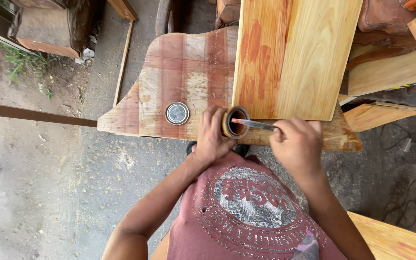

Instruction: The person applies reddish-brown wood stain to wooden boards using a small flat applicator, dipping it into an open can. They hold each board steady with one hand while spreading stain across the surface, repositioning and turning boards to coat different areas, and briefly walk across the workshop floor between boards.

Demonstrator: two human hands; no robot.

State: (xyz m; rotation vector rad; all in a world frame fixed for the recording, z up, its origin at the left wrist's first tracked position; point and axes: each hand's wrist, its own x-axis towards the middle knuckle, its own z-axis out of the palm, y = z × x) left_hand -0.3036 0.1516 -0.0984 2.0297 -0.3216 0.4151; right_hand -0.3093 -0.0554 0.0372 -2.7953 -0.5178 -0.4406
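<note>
My left hand point(211, 136) grips a small round can point(235, 122), tilted with its open mouth facing right; dark reddish liquid shows inside. My right hand point(297, 143) holds a thin flat stick point(255, 124) whose tip reaches into the can's mouth. Both hands hover over the near edge of a shaped wooden panel point(184, 82) streaked with red stain. The can's round metal lid point(177, 113) lies flat on that panel, left of my left hand.
A pale plank point(309, 58) with reddish stain patches lies on top of the panel, just beyond the can. More wooden boards point(391, 72) are stacked at the right. Another board point(386, 236) sits by my right elbow. A dark bar point(30, 114) crosses the dirt ground at the left.
</note>
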